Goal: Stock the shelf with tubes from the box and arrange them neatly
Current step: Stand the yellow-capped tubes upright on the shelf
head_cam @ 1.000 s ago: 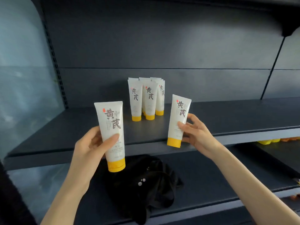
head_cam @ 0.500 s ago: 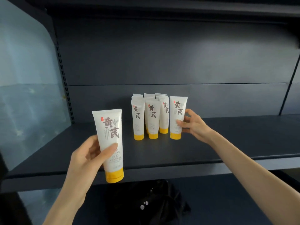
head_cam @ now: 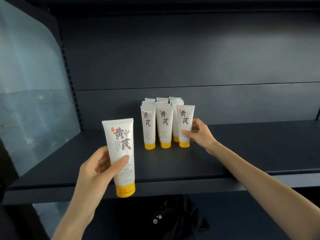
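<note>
On the dark shelf (head_cam: 251, 153), near its middle and toward the back panel (head_cam: 173, 58), a cluster of white tubes (head_cam: 156, 104) with yellow caps is standing cap-down in three short rows. The right grip (head_cam: 199, 134) is reaching in from the right and pinching the right front tube (head_cam: 185, 122), with the thumb lying low on its printed face and the fingers curling behind its right edge. That tube is standing upright on its cap, just beside the middle front tube (head_cam: 164, 123). The left grip (head_cam: 97, 168) is grasping a spare tube (head_cam: 121, 149) of the same kind, upright and cap down. It is hanging before the shelf's front edge, left of the cluster and well apart from it. The thumb is pressing across its lower label and the fingers are wrapping behind. Below, a black bag (head_cam: 164, 219) is lying on the lower shelf (head_cam: 251, 213).
</note>
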The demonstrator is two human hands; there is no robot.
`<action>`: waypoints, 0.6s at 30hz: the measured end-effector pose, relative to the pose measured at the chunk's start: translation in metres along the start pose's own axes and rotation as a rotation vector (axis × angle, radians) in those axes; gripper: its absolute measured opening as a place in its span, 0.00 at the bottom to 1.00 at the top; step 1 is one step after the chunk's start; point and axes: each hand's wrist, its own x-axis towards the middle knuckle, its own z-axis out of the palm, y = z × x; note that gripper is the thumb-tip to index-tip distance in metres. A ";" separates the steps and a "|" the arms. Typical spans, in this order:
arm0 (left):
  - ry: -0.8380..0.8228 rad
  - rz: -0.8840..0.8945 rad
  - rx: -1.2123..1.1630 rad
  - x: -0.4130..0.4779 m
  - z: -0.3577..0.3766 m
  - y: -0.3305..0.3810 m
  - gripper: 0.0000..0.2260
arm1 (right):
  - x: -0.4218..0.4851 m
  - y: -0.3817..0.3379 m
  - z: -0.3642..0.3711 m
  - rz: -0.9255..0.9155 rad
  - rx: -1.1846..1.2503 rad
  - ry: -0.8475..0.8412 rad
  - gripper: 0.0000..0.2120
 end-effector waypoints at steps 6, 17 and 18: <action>-0.018 0.006 0.011 0.002 0.009 0.001 0.20 | -0.002 -0.002 0.012 -0.011 -0.082 0.082 0.17; -0.028 0.004 -0.032 0.011 0.016 0.003 0.18 | -0.030 -0.022 -0.002 -0.015 -0.052 0.307 0.20; -0.018 0.005 -0.039 0.012 0.016 0.004 0.18 | -0.036 -0.026 -0.004 -0.033 -0.023 0.344 0.19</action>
